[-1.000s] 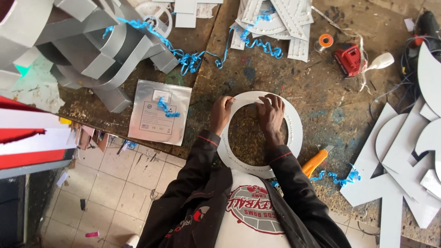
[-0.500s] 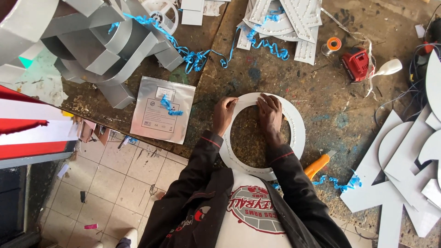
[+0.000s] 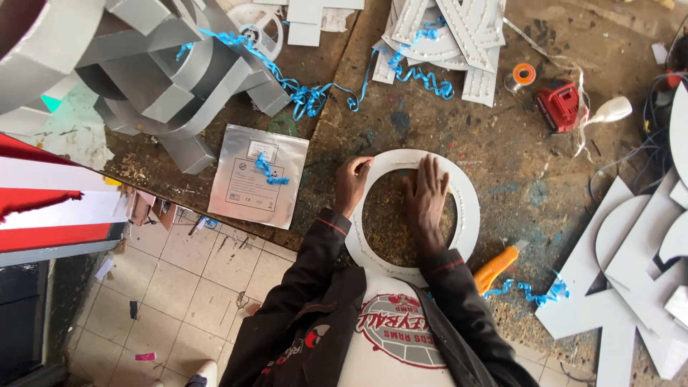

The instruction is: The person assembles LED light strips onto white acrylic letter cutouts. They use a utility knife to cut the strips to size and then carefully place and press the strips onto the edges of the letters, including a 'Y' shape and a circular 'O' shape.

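The flat white ring-shaped panel (image 3: 469, 215) lies on the worn wooden bench (image 3: 502, 150) under both hands. The left hand (image 3: 352, 183) pinches its upper-left rim; the right hand (image 3: 426, 204) lies open across the middle, fingertips on the top rim. Steady downward pressure should keep it from sliding; an orange utility knife (image 3: 496, 266) lies just right of the right forearm.

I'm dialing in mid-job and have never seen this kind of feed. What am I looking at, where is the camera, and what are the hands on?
There is no machine here: a person works with bare hands, and the one camera sits on their head, looking straight down at a worn workbench.

Both hands rest on a flat white ring lying on the bench. The left hand grips its upper left edge; the right hand lies flat, fingers spread, reaching from inside the ring to its top.

Around it lie a silver pouch, blue curled strips, grey folded letter shapes, white cut-out shapes, an orange-handled knife and a red tool.
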